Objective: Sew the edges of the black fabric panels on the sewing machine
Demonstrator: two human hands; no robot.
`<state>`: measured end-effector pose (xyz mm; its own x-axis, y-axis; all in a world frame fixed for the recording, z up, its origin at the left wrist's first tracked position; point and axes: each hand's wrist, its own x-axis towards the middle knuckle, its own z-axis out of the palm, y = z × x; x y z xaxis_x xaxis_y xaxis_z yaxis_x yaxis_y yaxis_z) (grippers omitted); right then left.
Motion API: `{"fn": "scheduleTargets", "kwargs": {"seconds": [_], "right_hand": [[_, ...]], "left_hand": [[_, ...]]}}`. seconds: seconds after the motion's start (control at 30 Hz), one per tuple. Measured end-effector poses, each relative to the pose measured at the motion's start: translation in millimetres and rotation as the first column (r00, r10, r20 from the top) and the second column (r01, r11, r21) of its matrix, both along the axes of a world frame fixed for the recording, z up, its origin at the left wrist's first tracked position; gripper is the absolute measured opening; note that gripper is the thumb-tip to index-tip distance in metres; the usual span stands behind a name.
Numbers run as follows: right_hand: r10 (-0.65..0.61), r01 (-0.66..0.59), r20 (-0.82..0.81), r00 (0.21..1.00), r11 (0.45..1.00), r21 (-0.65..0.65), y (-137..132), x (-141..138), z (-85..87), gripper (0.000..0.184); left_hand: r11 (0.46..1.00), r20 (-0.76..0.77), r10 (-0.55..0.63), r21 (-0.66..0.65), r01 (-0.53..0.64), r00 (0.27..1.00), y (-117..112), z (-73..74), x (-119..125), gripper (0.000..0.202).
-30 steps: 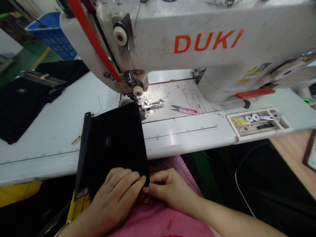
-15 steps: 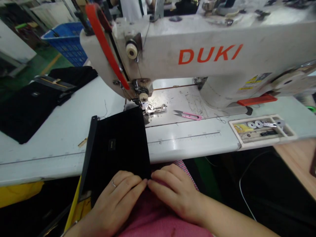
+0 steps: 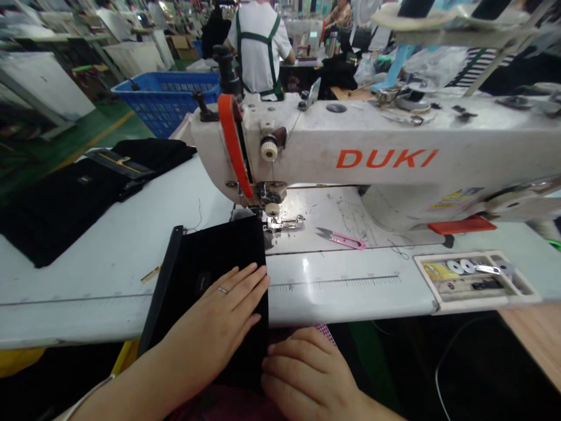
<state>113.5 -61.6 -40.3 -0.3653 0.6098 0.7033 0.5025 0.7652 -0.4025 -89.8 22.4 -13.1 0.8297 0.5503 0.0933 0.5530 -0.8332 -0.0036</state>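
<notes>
Black fabric pouch point(image 3: 197, 257) lies flat on white sewing table point(image 3: 87, 286), top edge just beside presser foot point(image 3: 283, 222) of DUKI machine point(image 3: 385, 158), not yet under it; L hand point(image 3: 210, 313) spread on pouch, grip apart; R hand point(image 3: 307, 374) curled at pouch's edge, grip unclear.

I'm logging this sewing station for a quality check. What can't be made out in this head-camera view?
Small label on the black fabric piece: lettering too small to read.
Fabric under the left hand: hidden by that hand.
Small parts in the machine's tray: too small and blurred to identify.
DUKI sewing machine: right end cut off by the picture's edge.
</notes>
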Motion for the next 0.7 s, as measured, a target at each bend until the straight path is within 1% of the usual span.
{"fn": "scheduleTargets", "kwargs": {"seconds": [0.17,0.23,0.37,0.47,0.6,0.7], "right_hand": [[-0.008,0.008,-0.040,0.999,1.000,0.008,7,-7,-9.5,0.022],[-0.015,0.015,-0.004,1.000,1.000,0.018,10,-7,-14.3,0.023],[0.024,-0.029,0.114,0.993,0.999,0.042,19,-3,-19.4,0.019],[0.022,-0.031,0.133,0.991,0.997,0.067,28,-1,-15.8,0.016],[-0.018,0.008,0.109,0.994,0.996,0.092,43,-4,-4.5,0.021],[-0.030,0.022,0.082,0.996,0.995,0.096,54,-7,2.4,0.022]], "left_hand": [[0.999,0.010,-0.024,0.043,0.023,1.000,4,-2.9,-1,0.051],[0.998,0.021,-0.030,0.047,0.029,0.999,8,-3.2,-1,0.049],[0.996,0.011,-0.038,0.083,0.037,0.999,18,-4.7,-1,0.045],[0.994,0.022,-0.041,0.097,0.039,0.999,29,-4.6,1,0.042],[0.993,0.040,-0.061,0.106,0.056,0.997,46,-2.0,5,0.042],[0.992,0.040,-0.080,0.106,0.076,0.996,51,2.4,5,0.042]]}}
